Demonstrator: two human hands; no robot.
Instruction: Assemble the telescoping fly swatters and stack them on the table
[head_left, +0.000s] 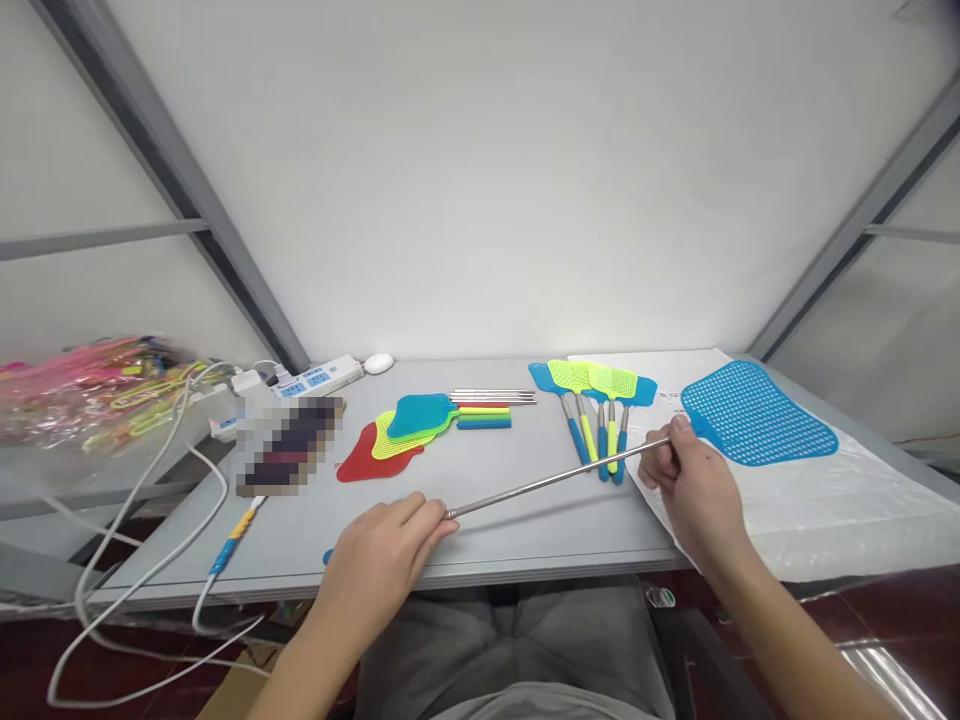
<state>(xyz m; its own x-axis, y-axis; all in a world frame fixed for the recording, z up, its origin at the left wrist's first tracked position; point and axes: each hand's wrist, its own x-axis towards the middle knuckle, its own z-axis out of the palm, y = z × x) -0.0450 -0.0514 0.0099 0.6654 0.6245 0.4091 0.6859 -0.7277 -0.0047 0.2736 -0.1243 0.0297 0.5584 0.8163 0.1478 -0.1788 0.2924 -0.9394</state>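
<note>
Desk [540, 540]: grey top, its near edge just in front of the person's lap, with a white plastic sheet [840, 510] spread over its right end.

Back edge: power strip [315, 378] and white mouse [379, 364] against the wall, with white cables [217, 490] running from the strip's side over the desk's left edge.

Far left: clear bag of pink and yellow swatters [97, 395], blurred, beyond the desk's left edge.

Middle: stack of red, yellow and blue swatter heads [375, 440], with steel rods [491, 397] and coloured handle grips [484, 420] lying side by side just beyond it.

Front left: pixelated object [289, 445], too blurred to tell, with a blue-and-yellow handle [232, 540] sticking out from it.

In the way: row of whole swatters [592, 420], handles toward the person. Metal rod [555, 483] crosses just over the handle ends; whether they touch cannot be told.

Left hand [379, 570]: clenched around the rod's near end, above the desk's front edge.

Right hand [694, 490]: fingers closed around the rod's far end, over the plastic sheet.

Blue swatter head [757, 415]: just beyond the right hand, its narrow base at the fingers. The hand hides the joint, so any link to the rod cannot be told.
</note>
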